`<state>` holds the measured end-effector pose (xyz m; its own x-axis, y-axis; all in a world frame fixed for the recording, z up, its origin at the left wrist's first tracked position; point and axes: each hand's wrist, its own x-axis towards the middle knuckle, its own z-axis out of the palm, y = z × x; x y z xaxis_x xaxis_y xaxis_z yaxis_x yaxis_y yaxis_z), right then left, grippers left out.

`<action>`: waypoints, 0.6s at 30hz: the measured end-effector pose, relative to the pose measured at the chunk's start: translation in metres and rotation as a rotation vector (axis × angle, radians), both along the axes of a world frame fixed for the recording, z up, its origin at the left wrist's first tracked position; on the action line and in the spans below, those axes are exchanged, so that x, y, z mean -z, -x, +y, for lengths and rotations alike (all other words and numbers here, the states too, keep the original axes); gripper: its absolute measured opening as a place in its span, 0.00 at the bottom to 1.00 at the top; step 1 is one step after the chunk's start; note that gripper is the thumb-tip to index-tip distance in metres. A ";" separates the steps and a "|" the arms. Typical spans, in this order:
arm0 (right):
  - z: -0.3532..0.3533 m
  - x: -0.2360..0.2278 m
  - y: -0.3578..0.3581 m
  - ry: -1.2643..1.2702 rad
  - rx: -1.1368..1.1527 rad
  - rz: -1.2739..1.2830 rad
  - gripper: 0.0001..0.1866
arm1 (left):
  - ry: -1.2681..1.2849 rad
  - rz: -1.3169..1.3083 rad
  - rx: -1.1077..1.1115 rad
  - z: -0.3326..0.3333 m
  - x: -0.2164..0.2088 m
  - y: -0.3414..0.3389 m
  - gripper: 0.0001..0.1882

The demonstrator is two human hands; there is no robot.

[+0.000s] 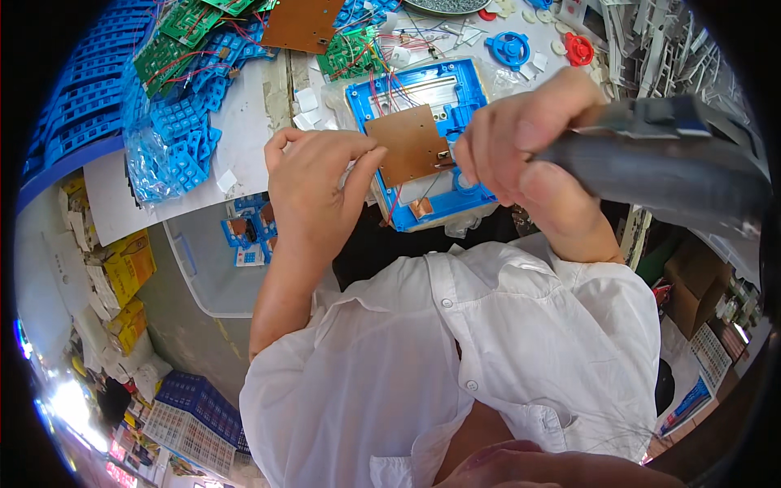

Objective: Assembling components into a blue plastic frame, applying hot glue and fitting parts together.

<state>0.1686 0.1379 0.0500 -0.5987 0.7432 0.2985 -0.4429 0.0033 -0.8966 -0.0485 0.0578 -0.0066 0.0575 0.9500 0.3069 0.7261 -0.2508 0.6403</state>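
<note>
A brown circuit board (409, 146) with small holes lies tilted over an open blue plastic casing (358, 98), and thin red wires run from under it. My left hand (321, 175) is closed in a pinch at the board's left edge; whatever is between thumb and fingertip is hidden. My right hand (533, 146) is closed around the front of a thick dark-grey handheld tool (659, 154), just right of the board. The tool's body is blurred, and my fingers cover its tip. A coppery piece (421, 208) sits in the casing's near corner.
Blue plastic keypad pieces (175, 146) and green circuit boards (191, 24) with wires crowd the left of the table. A blue ring part (508, 50) and a red one (578, 49) lie behind my right hand. Metal strips (659, 49) are heaped far right. Below left stands a plastic bin (191, 268).
</note>
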 end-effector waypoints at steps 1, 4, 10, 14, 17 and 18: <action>-0.001 0.007 0.000 -0.011 0.004 -0.042 0.14 | 0.008 0.036 0.042 -0.002 0.000 0.000 0.06; -0.002 0.013 0.002 -0.069 -0.035 -0.110 0.14 | 0.023 0.110 0.152 -0.003 0.000 -0.002 0.07; -0.009 0.013 0.007 -0.105 -0.099 -0.155 0.12 | -0.052 0.163 0.291 0.003 0.005 -0.004 0.06; -0.008 0.019 0.008 -0.211 -0.143 -0.211 0.12 | -0.042 0.190 0.267 -0.002 0.011 -0.003 0.06; -0.010 0.026 0.011 -0.295 -0.108 -0.199 0.11 | -0.030 0.143 0.222 -0.005 0.014 -0.005 0.07; -0.012 0.029 0.016 -0.314 -0.093 -0.165 0.11 | -0.027 0.121 0.205 -0.006 0.014 -0.006 0.07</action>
